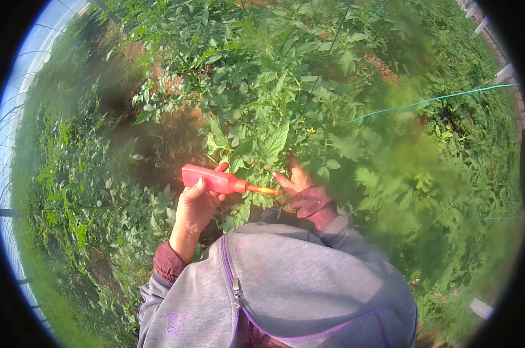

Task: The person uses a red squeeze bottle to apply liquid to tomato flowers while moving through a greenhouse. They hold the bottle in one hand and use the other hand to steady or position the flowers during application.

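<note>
My left hand grips a red plastic squeeze bottle lying nearly level, its thumb on the near side. The bottle's long, narrow orange-red nozzle points right, its tip close to my right hand. Thumb and forefinger of that hand are spread apart at the foliage of a leafy green plant, apparently tomato. I see nothing held between them; the other fingers are mostly hidden. A small yellow flower shows just above the right hand.
Dense plants surround me, with some leaves blurred close on the right. A teal string crosses the right side. Bare soil shows left of centre. A curved greenhouse wall runs along the left. My grey jacket fills the bottom.
</note>
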{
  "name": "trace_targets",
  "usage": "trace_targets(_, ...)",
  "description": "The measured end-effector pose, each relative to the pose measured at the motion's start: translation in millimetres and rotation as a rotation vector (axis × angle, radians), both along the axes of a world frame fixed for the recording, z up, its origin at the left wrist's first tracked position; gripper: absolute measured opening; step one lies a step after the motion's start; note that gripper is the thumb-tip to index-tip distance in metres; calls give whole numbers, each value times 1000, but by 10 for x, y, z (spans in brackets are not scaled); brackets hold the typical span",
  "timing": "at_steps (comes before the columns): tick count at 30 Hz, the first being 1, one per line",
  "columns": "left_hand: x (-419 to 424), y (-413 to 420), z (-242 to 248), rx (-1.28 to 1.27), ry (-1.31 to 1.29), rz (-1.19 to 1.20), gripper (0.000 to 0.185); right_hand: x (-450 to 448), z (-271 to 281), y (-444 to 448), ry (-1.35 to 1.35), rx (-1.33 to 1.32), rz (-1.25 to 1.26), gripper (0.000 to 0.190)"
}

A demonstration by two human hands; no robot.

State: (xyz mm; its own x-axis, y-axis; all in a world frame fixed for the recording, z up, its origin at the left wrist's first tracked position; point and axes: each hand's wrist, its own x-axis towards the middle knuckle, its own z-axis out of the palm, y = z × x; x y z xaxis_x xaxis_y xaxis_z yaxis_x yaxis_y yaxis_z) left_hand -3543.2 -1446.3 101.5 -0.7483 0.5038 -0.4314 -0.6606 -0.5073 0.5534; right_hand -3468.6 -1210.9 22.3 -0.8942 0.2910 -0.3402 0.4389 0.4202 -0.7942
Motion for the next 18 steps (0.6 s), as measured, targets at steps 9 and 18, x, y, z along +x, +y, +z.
trace_targets(9,-292,637,-882,93,-182,-495,35,393,-563,210,341,-293,186,38)
trace_targets(18,-259,606,-854,90,-181,-342,33,-45,-125,1305,-18,175,139,55)
